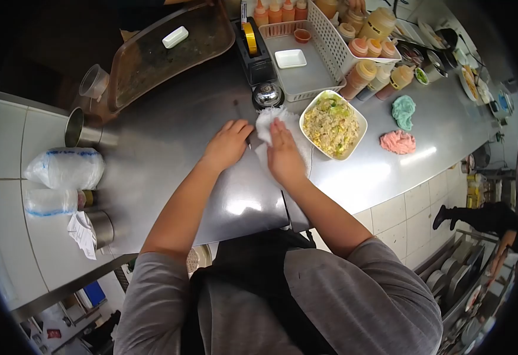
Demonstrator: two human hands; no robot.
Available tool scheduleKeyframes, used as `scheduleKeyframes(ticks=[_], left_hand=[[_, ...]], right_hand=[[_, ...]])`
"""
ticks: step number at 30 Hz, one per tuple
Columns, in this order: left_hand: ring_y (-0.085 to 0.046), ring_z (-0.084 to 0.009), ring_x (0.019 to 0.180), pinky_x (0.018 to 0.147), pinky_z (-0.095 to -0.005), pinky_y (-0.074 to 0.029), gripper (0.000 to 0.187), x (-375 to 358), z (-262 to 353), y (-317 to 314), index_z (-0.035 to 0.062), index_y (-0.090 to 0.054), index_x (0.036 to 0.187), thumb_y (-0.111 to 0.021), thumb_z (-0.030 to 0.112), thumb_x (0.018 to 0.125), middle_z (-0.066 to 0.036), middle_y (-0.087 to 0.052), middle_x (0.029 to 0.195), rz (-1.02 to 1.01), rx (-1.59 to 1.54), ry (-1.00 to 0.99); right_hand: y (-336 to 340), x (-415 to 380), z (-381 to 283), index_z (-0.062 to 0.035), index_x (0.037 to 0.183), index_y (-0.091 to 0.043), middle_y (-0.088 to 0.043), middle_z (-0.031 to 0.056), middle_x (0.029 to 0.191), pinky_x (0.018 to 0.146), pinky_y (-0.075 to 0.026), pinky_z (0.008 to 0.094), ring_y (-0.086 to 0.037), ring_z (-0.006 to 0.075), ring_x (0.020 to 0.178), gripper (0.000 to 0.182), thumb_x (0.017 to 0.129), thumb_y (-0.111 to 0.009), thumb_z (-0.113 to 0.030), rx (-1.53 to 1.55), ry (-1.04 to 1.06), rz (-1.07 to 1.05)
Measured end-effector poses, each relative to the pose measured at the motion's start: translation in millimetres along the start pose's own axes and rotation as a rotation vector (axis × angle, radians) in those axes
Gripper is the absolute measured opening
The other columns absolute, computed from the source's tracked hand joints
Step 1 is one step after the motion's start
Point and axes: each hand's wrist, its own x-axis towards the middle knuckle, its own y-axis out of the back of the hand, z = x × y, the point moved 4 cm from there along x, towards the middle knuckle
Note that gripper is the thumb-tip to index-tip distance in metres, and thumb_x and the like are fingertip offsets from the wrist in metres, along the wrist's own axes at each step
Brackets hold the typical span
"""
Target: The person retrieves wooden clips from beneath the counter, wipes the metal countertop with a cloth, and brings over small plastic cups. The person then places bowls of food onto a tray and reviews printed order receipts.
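Observation:
My right hand (284, 152) presses on a white cloth (266, 123) on the steel counter, its fingers stretched forward over the fabric. Just to its right stands a white square bowl (362, 133) of fried rice (332, 124) with bits of egg and green leaves. My left hand (228, 143) rests on the counter to the left of the cloth, fingers slightly bent and fingertips down. A small thin dark item (248, 144) shows beside its thumb; I cannot make out what it is. Ahead of the cloth sits a silver call bell (268, 94).
A tape dispenser (253, 53) and white plastic basket (315, 93) stand behind the bell. Sauce bottles (362, 74) line the back right, near green (404, 112) and pink (398, 142) cloths. A brown tray (152, 65) lies back left; wrapped plastic packs (64, 168) are at left.

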Motion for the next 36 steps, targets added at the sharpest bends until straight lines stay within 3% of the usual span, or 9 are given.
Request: scheduleKeyframes(ticks=[10,13,18,20,27,28,30,33,36], left_hand=[[-0.059,-0.0269,0.096,0.082,-0.0361,-0.050,0.025,-96,-12,44,0.0062,-0.058,0.100,-0.066,0.004,0.077,-0.009,-0.060,0.105,0.183,0.204,0.068],[-0.060,-0.0283,0.093,0.078,-0.0347,-0.051,0.026,-81,-20,73,0.0046,-0.056,0.101,-0.065,-0.002,0.077,-0.012,-0.060,0.104,0.434,-0.175,0.281],[-0.062,-0.0293,0.096,0.078,-0.0355,-0.052,0.028,25,22,125,0.0034,-0.052,0.107,-0.060,-0.005,0.081,-0.015,-0.061,0.107,0.636,-0.239,-0.155],[-0.061,-0.0195,0.090,0.077,-0.0299,-0.049,0.019,59,22,131,0.0021,-0.049,0.111,-0.053,0.000,0.093,-0.011,-0.060,0.098,0.722,-0.197,-0.184],[-0.056,-0.0129,0.072,0.072,-0.0253,-0.046,0.023,124,17,98,0.0043,-0.056,0.119,-0.045,0.011,0.100,-0.006,-0.056,0.083,0.246,-0.560,0.164],[-0.061,-0.0181,0.077,0.074,-0.0308,-0.049,0.028,132,14,96,0.0079,-0.060,0.122,-0.046,0.016,0.100,-0.010,-0.060,0.081,0.165,-0.548,0.286],[-0.063,-0.0231,0.082,0.076,-0.0352,-0.050,0.029,150,7,98,0.0090,-0.061,0.123,-0.047,0.016,0.099,-0.012,-0.062,0.087,0.212,-0.286,0.186],[-0.063,-0.0337,0.097,0.083,-0.0454,-0.051,0.031,182,17,127,0.0126,-0.063,0.122,-0.045,0.016,0.096,-0.016,-0.060,0.107,0.140,0.245,0.274],[-0.065,-0.0309,0.097,0.081,-0.0442,-0.052,0.026,234,-21,140,0.0087,-0.066,0.112,-0.049,0.018,0.094,-0.013,-0.062,0.107,0.110,0.577,0.226]], right_hand=[[-87,92,-27,0.0099,0.138,-0.038,-0.034,0.0286,0.148,0.108,-0.036,0.0418,-0.040,0.0356,0.135,0.058,0.094,-0.048,-0.025,-0.366,0.109,-0.239],[-71,64,-31,0.0109,0.136,-0.041,-0.034,0.0315,0.148,0.110,-0.034,0.0434,-0.041,0.0384,0.135,0.055,0.089,-0.048,-0.017,-0.210,0.164,-0.119],[-19,-76,-34,0.0045,0.131,-0.048,-0.045,0.0214,0.142,0.106,-0.039,0.0438,-0.045,0.0341,0.132,0.048,0.088,-0.054,-0.014,-0.167,0.365,-0.287],[38,-107,-32,-0.0008,0.130,-0.051,-0.051,0.0195,0.136,0.102,-0.043,0.0414,-0.053,0.0338,0.124,0.046,0.085,-0.059,-0.008,0.310,0.073,-0.616],[201,-168,61,-0.0013,0.121,-0.061,-0.070,0.0200,0.091,0.077,-0.054,0.0361,-0.070,0.0270,0.085,0.035,0.087,-0.049,0.000,0.254,-0.591,-0.057],[229,-164,66,0.0005,0.121,-0.061,-0.070,0.0172,0.087,0.075,-0.053,0.0334,-0.067,0.0212,0.080,0.033,0.090,-0.048,-0.001,0.114,-0.824,-0.037],[244,-170,100,0.0015,0.127,-0.057,-0.070,0.0169,0.096,0.073,-0.051,0.0264,-0.066,0.0168,0.081,0.035,0.094,-0.047,-0.003,0.130,-0.588,0.352],[221,-154,142,-0.0126,0.139,-0.049,-0.045,0.0149,0.145,0.110,-0.028,0.0559,-0.041,0.0328,0.136,0.046,0.094,-0.053,-0.023,-0.518,-0.622,0.022],[196,-151,163,-0.0184,0.142,-0.047,-0.029,0.0089,0.157,0.113,-0.005,0.0636,-0.016,0.0367,0.147,0.054,0.092,-0.054,-0.037,-0.573,-0.533,0.038]])
